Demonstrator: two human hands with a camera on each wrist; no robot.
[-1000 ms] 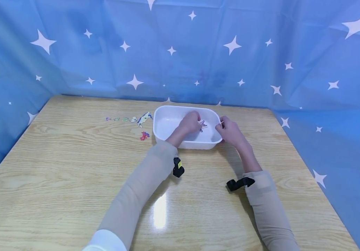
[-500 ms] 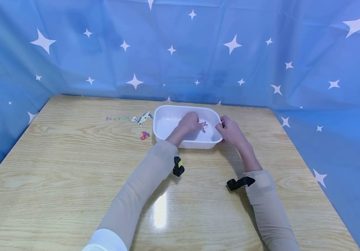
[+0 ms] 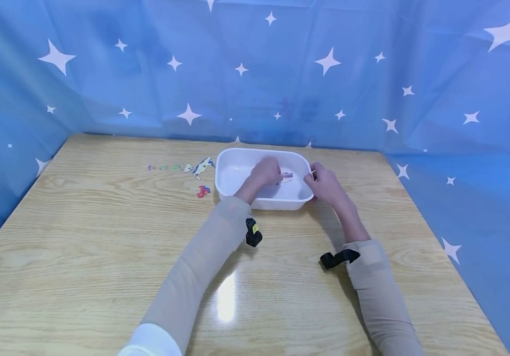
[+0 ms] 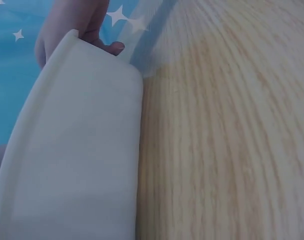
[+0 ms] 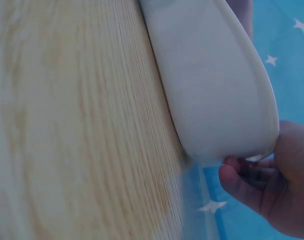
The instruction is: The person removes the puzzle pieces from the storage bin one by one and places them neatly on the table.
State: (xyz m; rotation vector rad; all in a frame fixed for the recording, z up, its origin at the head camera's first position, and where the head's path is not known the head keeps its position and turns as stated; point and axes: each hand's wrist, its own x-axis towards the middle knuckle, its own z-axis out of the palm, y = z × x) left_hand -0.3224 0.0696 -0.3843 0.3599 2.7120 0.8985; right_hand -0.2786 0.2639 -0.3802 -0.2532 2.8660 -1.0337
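Note:
A white plastic basin (image 3: 277, 204) stands at the back of the table. My left hand (image 3: 267, 171) reaches inside it, fingers curled down at a small flat cutout piece (image 3: 287, 175) with purple and white markings. The hand covers part of this piece, and its fingertips are hidden. My right hand (image 3: 326, 187) grips the basin's right end, the thumb at the rim. In the right wrist view the fingers of the right hand (image 5: 287, 185) curl beneath that end of the basin (image 5: 217, 85). The left wrist view shows mostly the basin's outer wall (image 4: 92, 130).
Left of the basin, several small coloured cutouts lie in a row, the largest a white and blue piece (image 3: 203, 167). A red and blue piece (image 3: 203, 191) lies nearer. Behind the wooden table (image 3: 104, 237) hangs a blue curtain (image 3: 281, 69) with white stars.
Inside the basin, the small cutout piece has turned at the left fingertips, from standing out like a star to a flatter look. The right hand keeps its place on the basin.

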